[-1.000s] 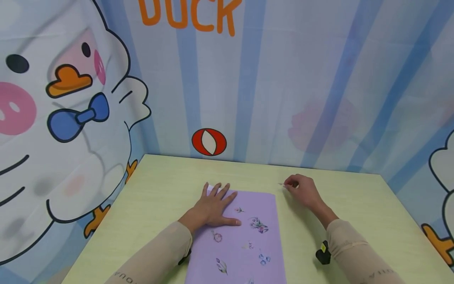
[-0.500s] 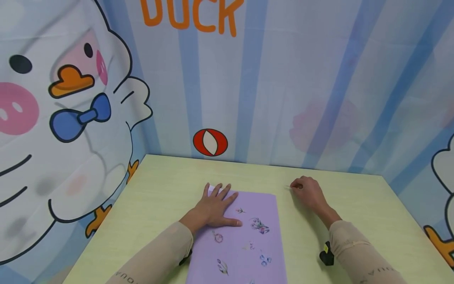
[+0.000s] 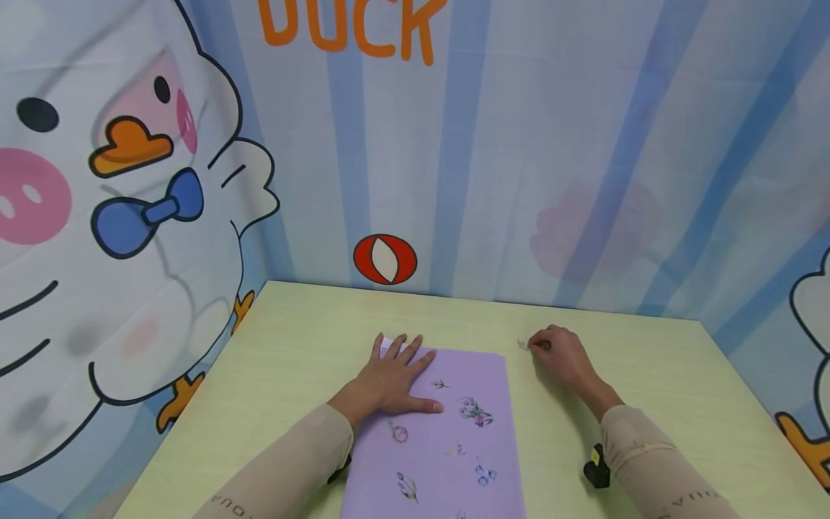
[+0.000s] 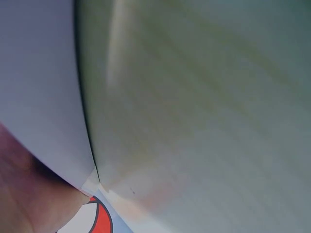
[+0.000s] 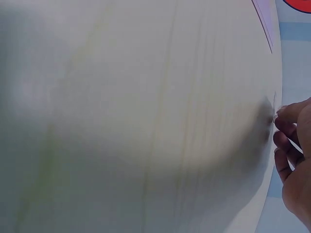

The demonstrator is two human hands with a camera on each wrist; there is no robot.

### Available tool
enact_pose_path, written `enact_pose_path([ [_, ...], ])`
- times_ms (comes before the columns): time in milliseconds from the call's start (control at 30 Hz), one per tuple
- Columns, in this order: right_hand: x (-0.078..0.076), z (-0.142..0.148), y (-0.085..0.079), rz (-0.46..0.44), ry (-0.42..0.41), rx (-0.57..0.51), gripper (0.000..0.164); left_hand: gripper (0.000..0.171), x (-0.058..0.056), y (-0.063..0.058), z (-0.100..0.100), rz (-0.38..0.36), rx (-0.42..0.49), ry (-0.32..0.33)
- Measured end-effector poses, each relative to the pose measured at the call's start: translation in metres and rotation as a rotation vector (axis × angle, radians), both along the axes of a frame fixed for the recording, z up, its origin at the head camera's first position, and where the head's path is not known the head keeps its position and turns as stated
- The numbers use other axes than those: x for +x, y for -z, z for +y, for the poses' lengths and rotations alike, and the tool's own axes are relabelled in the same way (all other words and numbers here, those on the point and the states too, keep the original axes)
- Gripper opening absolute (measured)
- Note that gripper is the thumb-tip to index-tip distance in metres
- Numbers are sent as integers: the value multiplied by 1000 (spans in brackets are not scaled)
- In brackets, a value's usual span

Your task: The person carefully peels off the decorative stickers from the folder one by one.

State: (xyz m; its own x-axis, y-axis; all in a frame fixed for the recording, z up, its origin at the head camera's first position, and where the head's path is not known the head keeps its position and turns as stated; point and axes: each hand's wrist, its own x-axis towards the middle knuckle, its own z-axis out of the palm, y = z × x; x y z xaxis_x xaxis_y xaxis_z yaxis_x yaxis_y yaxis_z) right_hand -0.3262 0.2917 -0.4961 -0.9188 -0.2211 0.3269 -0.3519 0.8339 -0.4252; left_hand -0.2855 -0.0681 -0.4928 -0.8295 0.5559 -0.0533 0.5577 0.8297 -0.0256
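My left hand (image 3: 392,378) rests flat with fingers spread on the upper left of a purple sheet (image 3: 463,450) that bears several small flower pictures. A white corner (image 3: 385,344) shows beside its fingertips. Right of the sheet's far edge, my right hand (image 3: 564,353) pinches a small, thin, pale piece, perhaps a flower sticker (image 3: 522,344), between thumb and index finger. It is too small to make out its print. In the right wrist view, the right hand (image 5: 296,141) has its other fingers curled, and the piece appears edge-on as a thin sliver.
A pale yellow-green table (image 3: 298,331) lies under everything. Behind it hangs a blue striped cloth (image 3: 402,144) with a duck print. A black wrist device (image 3: 596,466) sits under the right sleeve (image 3: 655,461).
My right hand has shifted a little to the right and nearer, and the pale piece has turned in its fingers. The left hand stays on the sheet; the view moved slightly.
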Motion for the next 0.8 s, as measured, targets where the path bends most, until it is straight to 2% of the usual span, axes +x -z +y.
enact_pose_path([
  [333,-2,1,2,-1,17,-20,5,105,0,-1,0,7,-10,4],
  [533,-1,-4,1,23,30,-28,10,105,0,-1,0,5,-5,1],
  [800,4,-24,-8,46,-13,-64,15,104,-1,-1,0,-10,5,-3],
])
